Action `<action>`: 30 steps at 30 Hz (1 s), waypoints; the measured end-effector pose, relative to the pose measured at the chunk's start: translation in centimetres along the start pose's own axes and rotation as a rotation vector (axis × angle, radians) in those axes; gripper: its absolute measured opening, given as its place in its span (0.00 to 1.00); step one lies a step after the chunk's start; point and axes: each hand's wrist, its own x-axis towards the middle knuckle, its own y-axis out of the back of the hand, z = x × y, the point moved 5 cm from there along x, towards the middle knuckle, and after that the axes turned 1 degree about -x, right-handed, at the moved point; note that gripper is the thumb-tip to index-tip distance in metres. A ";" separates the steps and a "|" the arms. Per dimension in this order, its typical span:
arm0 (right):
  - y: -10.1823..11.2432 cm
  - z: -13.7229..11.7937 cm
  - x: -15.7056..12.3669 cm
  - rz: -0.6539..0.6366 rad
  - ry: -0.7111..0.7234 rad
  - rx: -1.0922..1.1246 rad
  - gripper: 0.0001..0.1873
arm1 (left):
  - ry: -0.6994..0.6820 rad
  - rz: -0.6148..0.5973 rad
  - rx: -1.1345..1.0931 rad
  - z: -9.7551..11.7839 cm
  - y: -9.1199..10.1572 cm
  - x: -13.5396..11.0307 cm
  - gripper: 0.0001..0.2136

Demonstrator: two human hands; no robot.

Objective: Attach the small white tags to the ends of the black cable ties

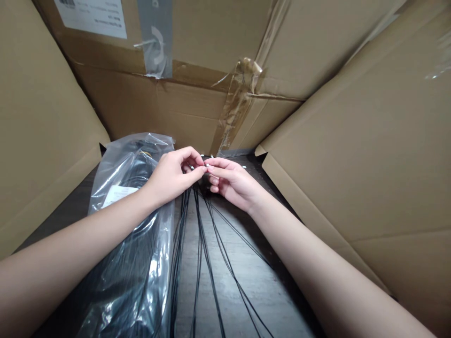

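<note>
Bundle of thin black cords [207,253] fanned out over a dark wood-grain table [243,291], running up to the person's hands at the far end of the table, with small pale tips showing at the top (too small to tell what they are). Left hand [172,176] and right hand [229,180] meet over the cords, fingers curled, each apparently pinching strands between thumb and fingers; the exact grip is partly hidden. Just left of the cords, touching the left forearm, lies a clear plastic bag [136,234] holding something black, with a white paper label [118,195] inside. Around all this stand the flaps of a cardboard box [190,103], its far wall carrying a shipping label [91,16], a strip of grey tape [155,37] and torn brown packing tape [237,103].
</note>
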 end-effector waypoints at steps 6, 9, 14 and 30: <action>0.1 0.1 0.1 0.017 0.023 -0.017 0.21 | -0.048 -0.017 0.033 0.1 0.0 0.0 0.04; 0.0 0.1 0.0 0.016 0.025 -0.043 0.21 | -0.066 -0.010 0.060 0.2 0.0 0.0 0.05; -0.1 0.0 0.0 0.012 0.026 -0.052 0.22 | -0.077 -0.004 0.059 0.3 0.0 -0.1 0.07; -0.2 -0.2 -0.2 -0.013 -0.021 -0.012 0.21 | -0.108 0.003 0.054 0.2 0.0 -0.1 0.05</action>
